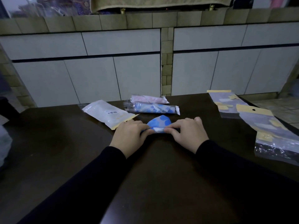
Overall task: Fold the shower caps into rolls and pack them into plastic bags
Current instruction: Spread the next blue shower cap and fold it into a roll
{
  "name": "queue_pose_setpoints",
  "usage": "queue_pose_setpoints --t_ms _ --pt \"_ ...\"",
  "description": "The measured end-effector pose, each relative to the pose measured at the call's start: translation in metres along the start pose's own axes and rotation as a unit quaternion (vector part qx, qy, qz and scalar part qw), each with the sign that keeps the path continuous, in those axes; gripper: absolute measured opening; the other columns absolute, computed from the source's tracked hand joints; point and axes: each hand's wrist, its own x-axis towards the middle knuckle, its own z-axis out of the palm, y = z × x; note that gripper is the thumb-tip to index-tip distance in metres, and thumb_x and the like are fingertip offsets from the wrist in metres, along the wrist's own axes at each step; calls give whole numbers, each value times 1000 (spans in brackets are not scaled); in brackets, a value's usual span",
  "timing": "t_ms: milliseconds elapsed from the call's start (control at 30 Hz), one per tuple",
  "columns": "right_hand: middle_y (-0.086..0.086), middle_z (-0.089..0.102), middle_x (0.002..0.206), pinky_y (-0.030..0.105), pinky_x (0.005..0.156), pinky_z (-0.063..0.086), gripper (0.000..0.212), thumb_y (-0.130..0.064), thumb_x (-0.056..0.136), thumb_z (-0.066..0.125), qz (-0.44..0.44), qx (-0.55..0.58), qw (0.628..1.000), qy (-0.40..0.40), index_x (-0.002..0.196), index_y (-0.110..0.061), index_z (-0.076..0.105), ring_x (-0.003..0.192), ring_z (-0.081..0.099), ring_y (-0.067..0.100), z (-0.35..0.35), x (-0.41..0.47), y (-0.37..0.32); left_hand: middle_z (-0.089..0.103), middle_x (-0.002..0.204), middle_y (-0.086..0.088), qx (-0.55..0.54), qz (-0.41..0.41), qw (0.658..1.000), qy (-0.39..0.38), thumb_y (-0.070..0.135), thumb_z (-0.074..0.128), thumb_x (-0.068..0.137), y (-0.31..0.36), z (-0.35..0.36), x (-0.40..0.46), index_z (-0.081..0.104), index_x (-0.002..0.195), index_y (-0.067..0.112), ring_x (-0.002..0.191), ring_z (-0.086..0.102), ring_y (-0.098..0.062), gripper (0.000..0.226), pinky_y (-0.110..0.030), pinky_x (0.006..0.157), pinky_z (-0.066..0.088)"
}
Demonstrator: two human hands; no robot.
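I see my left hand (129, 135) and right hand (187, 133) both pinching the near rolled edge of the blue patterned shower cap (159, 122), which lies on the dark wooden table (161, 175). Just beyond it lie two packed clear plastic bags (152, 107) and a white packet (108, 113).

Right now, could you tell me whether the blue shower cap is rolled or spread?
Partly rolled: both hands, left hand and right hand, pinch blue shower cap near edge.
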Motion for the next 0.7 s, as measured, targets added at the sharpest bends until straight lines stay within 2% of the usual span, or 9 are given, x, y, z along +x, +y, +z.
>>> queue_pose_setpoints --t_ms 133,267,367,467,567,633,700 --pt "-13 70 101 29 90 26 29 -50 94 48 14 49 999 -17 102 -36 72 94 57 10 0 13 2 69 89 4 2 -77 996 -51 47 44 96 6 -2 8 70 99 29 90 58 -18 32 -36 78 44" --pt "-9 70 93 29 91 29 32 -53 92 51 54 87 993 -59 93 -29 73 92 58 11 1 27 3 69 91 5 -27 -101 994 -34 42 47 97 7 1 10 65 99 30 89 59 -18 21 -35 77 43" --pt "-14 64 90 32 88 29 30 -59 88 53 86 100 988 -81 94 -34 68 89 54 8 1 33 6 68 94 7 -58 -112 992 -25 40 49 95 7 4 12 59 96 32 90 60 -18 12 -38 80 44" --pt "-17 59 89 33 84 28 28 -63 86 51 87 63 994 -31 93 -38 61 90 52 7 6 26 6 61 100 11 -55 -128 990 -21 41 53 93 2 9 12 63 93 34 98 54 -15 12 -38 83 39" --pt "-17 55 93 32 80 29 24 -59 88 51 50 18 997 48 99 -40 60 94 47 9 10 18 1 52 104 13 -29 -105 994 11 37 59 91 2 11 14 68 93 35 99 46 -13 10 -34 80 30" --pt "-16 52 96 32 79 28 23 -58 88 52 36 6 997 63 96 -40 64 95 44 9 8 17 1 56 101 12 -24 -69 997 1 30 55 93 6 11 14 67 97 33 97 49 -14 12 -34 79 32" --pt "-15 59 101 32 80 27 27 -57 88 53 40 17 998 54 92 -36 69 98 49 11 8 17 4 60 99 10 -33 -54 998 -10 26 52 95 7 10 15 67 97 31 95 52 -18 16 -35 79 37"
